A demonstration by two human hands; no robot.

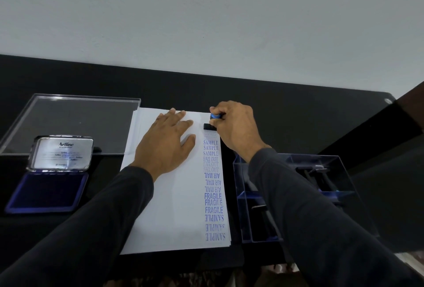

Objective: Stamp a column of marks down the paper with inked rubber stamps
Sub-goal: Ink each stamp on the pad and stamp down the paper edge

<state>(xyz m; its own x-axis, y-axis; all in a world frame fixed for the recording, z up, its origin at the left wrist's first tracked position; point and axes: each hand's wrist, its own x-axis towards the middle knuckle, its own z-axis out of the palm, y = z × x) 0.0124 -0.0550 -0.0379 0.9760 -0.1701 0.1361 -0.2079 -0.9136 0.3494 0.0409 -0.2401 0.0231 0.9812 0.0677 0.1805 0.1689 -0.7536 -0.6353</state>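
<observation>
A white sheet of paper (174, 206) lies on the black table. Down its right side runs a column of blue stamped words (213, 185): SAMPLE, FAX OUT, AIR MAIL, FRAGILE. My right hand (236, 128) grips a rubber stamp (210, 125) with a blue-topped handle and a black base. The base is pressed on the paper at the top of the column. My left hand (167, 142) lies flat on the sheet, fingers spread, just left of the stamp. An open blue ink pad (46, 191) with its metal lid raised sits at the left.
A clear acrylic tray (75, 121) lies at the back left behind the ink pad. A clear blue-tinted box (305, 195) holding more stamps stands right of the paper, partly under my right forearm. A light wall rises behind the table's far edge.
</observation>
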